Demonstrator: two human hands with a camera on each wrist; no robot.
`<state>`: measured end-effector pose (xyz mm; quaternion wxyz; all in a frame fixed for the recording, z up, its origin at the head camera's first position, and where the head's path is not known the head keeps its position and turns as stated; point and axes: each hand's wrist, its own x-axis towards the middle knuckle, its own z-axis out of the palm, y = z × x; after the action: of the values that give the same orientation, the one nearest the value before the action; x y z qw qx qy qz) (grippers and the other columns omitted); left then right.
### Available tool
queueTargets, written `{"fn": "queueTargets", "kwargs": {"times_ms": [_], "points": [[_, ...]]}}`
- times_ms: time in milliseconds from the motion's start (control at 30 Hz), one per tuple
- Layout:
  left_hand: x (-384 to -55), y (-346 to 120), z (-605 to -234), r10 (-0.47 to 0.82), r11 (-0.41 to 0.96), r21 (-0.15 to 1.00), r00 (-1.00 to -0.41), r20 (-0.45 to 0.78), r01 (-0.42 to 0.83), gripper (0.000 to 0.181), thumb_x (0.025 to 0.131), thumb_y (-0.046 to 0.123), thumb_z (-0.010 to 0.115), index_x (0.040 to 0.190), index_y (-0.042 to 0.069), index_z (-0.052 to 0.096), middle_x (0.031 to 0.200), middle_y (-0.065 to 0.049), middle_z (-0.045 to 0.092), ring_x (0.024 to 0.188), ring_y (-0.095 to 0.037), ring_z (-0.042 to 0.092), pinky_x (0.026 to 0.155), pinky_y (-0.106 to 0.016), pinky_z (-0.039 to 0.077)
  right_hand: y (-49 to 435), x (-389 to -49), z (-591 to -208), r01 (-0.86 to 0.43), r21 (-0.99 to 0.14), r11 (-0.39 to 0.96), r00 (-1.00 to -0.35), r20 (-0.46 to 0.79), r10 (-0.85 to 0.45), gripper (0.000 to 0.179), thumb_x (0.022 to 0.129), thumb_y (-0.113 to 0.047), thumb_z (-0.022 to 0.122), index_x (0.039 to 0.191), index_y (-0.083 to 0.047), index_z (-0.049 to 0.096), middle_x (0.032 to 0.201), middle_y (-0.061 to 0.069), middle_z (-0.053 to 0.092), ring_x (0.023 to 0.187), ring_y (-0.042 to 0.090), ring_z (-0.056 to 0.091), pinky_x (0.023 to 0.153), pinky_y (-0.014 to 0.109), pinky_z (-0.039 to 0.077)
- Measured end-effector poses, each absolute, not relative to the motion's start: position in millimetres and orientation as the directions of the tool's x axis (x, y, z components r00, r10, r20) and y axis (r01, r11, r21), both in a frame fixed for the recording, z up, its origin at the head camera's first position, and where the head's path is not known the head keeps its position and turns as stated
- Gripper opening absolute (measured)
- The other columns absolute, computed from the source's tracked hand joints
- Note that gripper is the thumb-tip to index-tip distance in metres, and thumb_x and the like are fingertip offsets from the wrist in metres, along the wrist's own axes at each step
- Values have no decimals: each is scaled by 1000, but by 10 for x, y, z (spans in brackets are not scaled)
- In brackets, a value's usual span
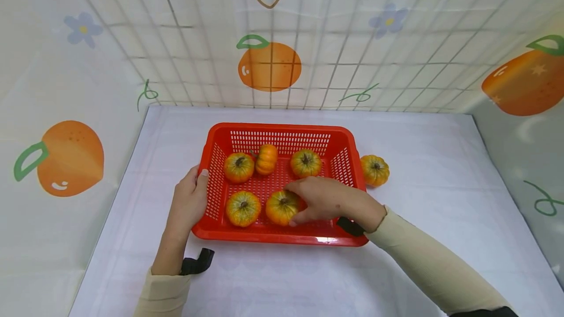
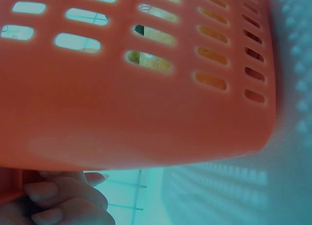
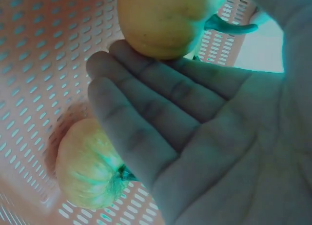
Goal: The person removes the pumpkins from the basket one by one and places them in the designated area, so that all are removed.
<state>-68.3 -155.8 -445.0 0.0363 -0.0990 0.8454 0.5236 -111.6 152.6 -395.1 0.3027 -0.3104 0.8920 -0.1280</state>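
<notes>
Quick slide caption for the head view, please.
Left hand grips the red basket, right hand grasps one of its five small pumpkins; a sixth pumpkin sits just outside.

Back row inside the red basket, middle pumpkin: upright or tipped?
Tipped. In the head view, the middle pumpkin lies on its side, its stem pointing left; the row's left pumpkin and right pumpkin sit stem up.

The head view looks forward and down, the red basket [image 1: 282,237] at mid-frame. The left wrist view faces its outer wall very closely; the right, also near, looks past the right hand [image 3: 214,137] into it. All 3 share the basket.
</notes>
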Motion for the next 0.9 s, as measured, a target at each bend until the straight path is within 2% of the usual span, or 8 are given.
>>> {"fn": "queueTargets", "kwargs": {"times_ms": [367,900], "points": [[-687,-1563,-4461,-124,442,875,-980,-157,-196,50,113,40,40,152,10,50,115,-16,71,88,-29,69,72,-41,63,1550,-1098,-3823,-491,-405,771,-651,-418,-634,85,81,-58,85,146,-9,60,135,3,67,121,22,63,105,47,52],[-693,-1568,-4457,-122,433,878,-978,-168,-204,50,113,39,41,152,10,50,117,-16,70,90,-30,70,72,-41,63,1680,-1008,-3509,-493,-375,785,-711,-347,-612,86,83,-60,83,148,-9,58,141,6,64,126,26,61,105,50,51]]}}
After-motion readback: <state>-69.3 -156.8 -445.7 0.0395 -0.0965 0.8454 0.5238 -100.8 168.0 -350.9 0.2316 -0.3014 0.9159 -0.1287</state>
